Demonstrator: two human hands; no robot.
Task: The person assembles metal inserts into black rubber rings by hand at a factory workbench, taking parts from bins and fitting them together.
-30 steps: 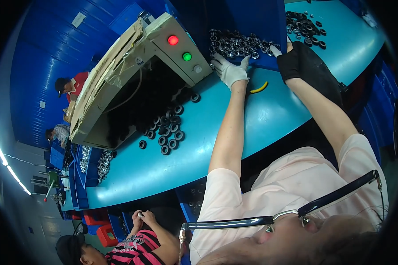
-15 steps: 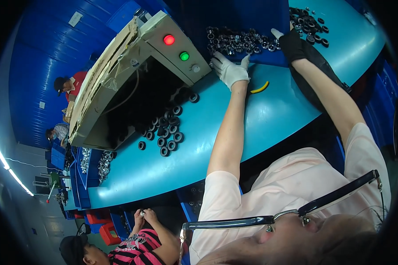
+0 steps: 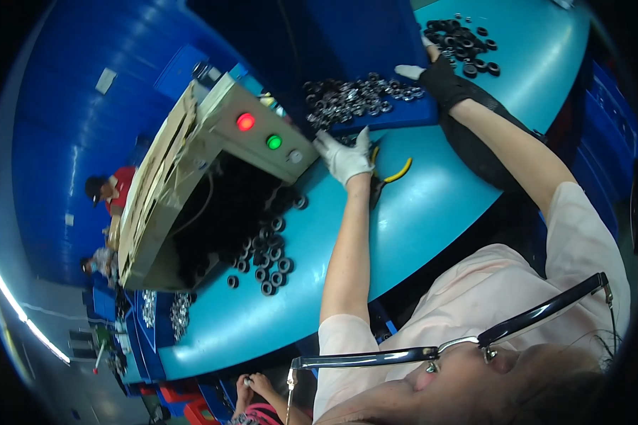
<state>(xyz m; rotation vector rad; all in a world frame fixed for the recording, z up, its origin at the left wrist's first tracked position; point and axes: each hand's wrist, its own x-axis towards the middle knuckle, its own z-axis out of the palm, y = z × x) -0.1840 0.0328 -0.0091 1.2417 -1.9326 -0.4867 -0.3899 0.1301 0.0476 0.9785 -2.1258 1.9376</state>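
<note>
A blue bin [image 3: 404, 113] holding many shiny metal and dark rings [image 3: 361, 98] sits tilted on the turquoise worktop. By the bin's near left corner is my left hand [image 3: 344, 157], in a white glove, its thumb and fingers spread; small dark parts lie close to its fingers. My right hand [image 3: 432, 78], with a black covering over palm and wrist and white fingertips, grips the bin's right wall: the thumb is inside, the other fingers outside. Yellow-handled pliers [image 3: 397, 172] lie beside my left wrist, partly hidden behind it.
A beige machine housing [image 3: 255, 138] with red and green lights stands left of the bin. Black rings [image 3: 268, 265] lie before its dark opening. More dark rings [image 3: 468, 46] lie at the far right. A co-worker's hands [image 3: 255, 386] show at the lower left.
The view has shifted, so the machine and bin sit lower and further left. More of the pliers shows beside my left wrist. The right fingers now show outside the bin wall.
</note>
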